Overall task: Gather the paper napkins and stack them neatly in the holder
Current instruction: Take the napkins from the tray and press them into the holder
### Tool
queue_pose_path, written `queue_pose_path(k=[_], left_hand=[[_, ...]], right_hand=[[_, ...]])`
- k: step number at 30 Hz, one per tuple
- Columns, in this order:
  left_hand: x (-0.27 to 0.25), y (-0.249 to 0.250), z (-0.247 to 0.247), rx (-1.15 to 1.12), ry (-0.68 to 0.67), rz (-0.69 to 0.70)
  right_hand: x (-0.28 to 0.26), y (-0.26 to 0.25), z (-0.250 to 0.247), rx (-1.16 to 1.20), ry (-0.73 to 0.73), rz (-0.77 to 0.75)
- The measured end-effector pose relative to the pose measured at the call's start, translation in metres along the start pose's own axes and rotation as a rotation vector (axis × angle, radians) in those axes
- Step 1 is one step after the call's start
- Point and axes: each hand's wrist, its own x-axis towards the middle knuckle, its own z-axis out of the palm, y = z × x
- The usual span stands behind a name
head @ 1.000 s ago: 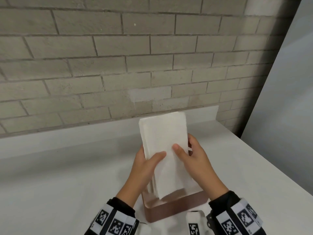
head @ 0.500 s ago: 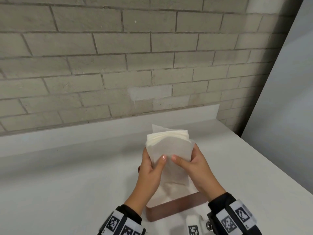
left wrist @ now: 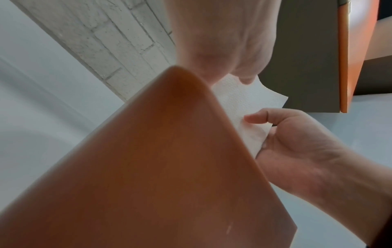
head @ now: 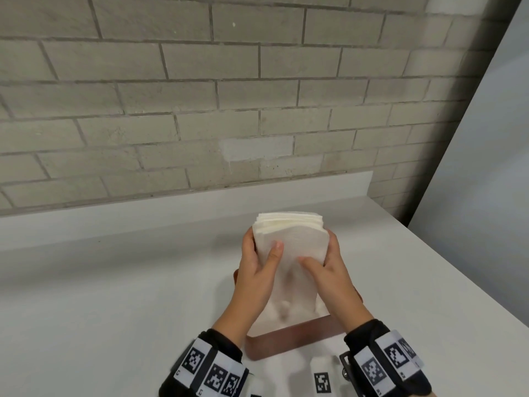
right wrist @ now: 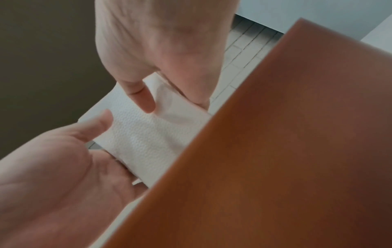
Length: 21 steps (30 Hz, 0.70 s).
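Observation:
A thick stack of white paper napkins [head: 289,233] stands upright in the brown napkin holder [head: 292,339] on the white counter. My left hand [head: 262,249] grips the stack's left edge, thumb on its front face. At the right edge my right hand [head: 320,253] holds it the same way. The stack's lower part is hidden behind the holder's front wall. In the left wrist view the holder wall [left wrist: 148,167] fills the frame, with napkins [left wrist: 244,100] between my left hand [left wrist: 222,50] and right hand [left wrist: 286,142]. The right wrist view shows both thumbs on the napkins [right wrist: 144,137].
A grey brick wall [head: 229,110] with a low white backsplash [head: 171,216] runs behind the white counter [head: 114,296]. The counter's right edge [head: 458,267] slants away beside a pale grey panel [head: 492,167].
The napkin stack has gone down from above the holder into it, and its front sheet now bulges. Both hands followed it downward while still gripping its sides.

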Motion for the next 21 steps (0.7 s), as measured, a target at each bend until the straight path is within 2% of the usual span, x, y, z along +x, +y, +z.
queue_pose_path(k=[4,9,11,14,16,21], left_hand=[[-0.001,0.008,0.007,-0.025,-0.053,0.015],[-0.002,0.001,0.002,-0.023,0.025,0.022],[-0.002,-0.003,0.000,0.022,0.007,-0.012],[-0.004,-0.003,-0.001,0.035,-0.020,-0.038],[-0.004,-0.002,-0.003,0.044,-0.023,-0.037],[-0.005,-0.004,-0.008,0.013,-0.041,-0.043]], right_hand=[[0.000,-0.009,0.002,0.029,-0.028,-0.035],[0.000,-0.009,0.000,0.031,-0.002,-0.121],[-0.003,-0.002,-0.001,0.000,0.101,-0.144],[-0.016,0.007,0.000,-0.060,0.356,-0.217],[-0.023,0.010,0.000,-0.098,0.443,-0.282],[-0.025,0.006,0.001,-0.067,0.348,-0.266]])
